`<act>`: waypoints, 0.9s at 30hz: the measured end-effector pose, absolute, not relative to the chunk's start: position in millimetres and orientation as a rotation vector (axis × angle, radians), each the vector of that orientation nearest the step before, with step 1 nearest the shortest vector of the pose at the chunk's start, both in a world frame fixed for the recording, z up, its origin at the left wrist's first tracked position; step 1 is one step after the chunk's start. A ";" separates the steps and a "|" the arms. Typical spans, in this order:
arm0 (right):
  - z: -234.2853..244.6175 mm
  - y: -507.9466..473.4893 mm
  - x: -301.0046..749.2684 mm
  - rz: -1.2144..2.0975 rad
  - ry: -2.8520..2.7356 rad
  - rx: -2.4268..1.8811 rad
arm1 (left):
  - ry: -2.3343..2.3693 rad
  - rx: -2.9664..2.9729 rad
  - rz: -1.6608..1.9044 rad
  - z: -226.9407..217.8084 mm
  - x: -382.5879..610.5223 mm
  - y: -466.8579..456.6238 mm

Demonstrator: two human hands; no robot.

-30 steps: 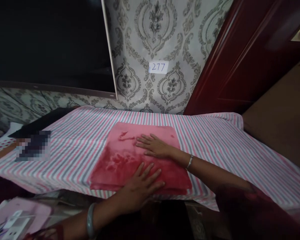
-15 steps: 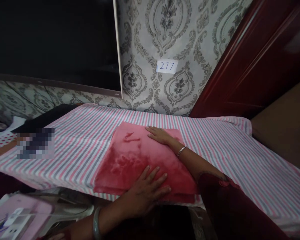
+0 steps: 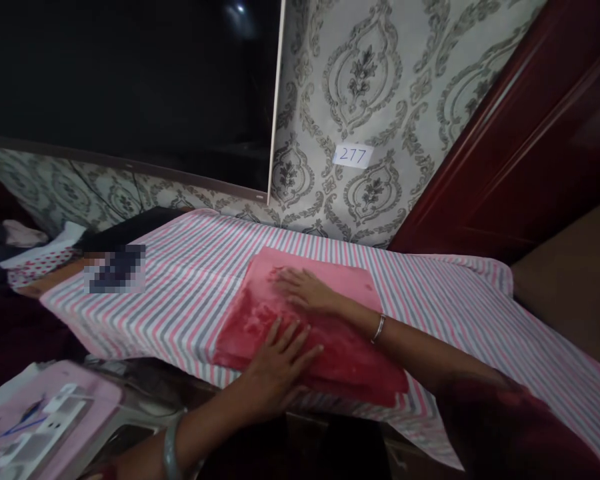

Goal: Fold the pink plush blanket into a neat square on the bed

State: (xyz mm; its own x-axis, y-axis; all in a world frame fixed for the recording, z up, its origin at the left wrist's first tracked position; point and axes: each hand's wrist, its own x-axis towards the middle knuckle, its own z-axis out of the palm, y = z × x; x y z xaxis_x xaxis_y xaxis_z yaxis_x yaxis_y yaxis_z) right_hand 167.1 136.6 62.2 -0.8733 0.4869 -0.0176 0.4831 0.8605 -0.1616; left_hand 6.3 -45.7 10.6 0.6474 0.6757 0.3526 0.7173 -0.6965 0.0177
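A folded red plush cloth (image 3: 350, 357) lies flat on a table covered with a pink, grey and white striped sheet (image 3: 190, 287). My left hand (image 3: 275, 363) rests palm down on the cloth's near edge, fingers spread. My right hand (image 3: 305, 290) lies flat on the far part of the cloth, fingers pointing left, with a thin bangle on its wrist. Neither hand holds anything.
A wall with patterned paper and a small label reading 277 (image 3: 353, 155) rises behind the table. A dark screen (image 3: 130, 80) hangs at upper left, a dark red door (image 3: 530, 133) stands at right. A pink box with a power strip (image 3: 40, 420) sits at lower left.
My right hand slid from the cloth's far right edge back toward the left and nearer. My left hand stays pressed on the near edge. The view shifted to the left.
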 end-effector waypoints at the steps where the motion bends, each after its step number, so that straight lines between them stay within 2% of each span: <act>1: 58.8 129.3 159.7 0.258 -3.046 -0.680 | -1.214 -2.702 -0.508 4.7 4.5 -49.4; 4: 50.9 128.3 143.4 0.263 -3.095 -0.596 | -1.290 -2.636 -0.522 -11.7 5.0 -57.4; 16: 39.5 223.0 110.3 0.531 -2.847 -1.350 | -1.194 -2.648 -0.681 -28.0 3.9 -53.1; 22: 34.3 223.0 109.5 0.483 -2.825 -1.375 | -1.233 -2.678 -0.707 -31.0 5.7 -52.5; 27: 53.6 211.4 104.5 0.417 -2.832 -1.471 | -1.213 -2.716 -0.695 -16.7 3.9 -54.7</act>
State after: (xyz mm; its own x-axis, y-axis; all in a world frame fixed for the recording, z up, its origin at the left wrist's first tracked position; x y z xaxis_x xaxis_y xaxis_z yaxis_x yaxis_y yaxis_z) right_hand 104.5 211.4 53.6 -0.5799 0.7933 -0.1852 0.8131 0.5494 -0.1927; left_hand 3.9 -54.7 -16.7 0.5820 0.6851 0.4381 0.7244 -0.6816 0.1034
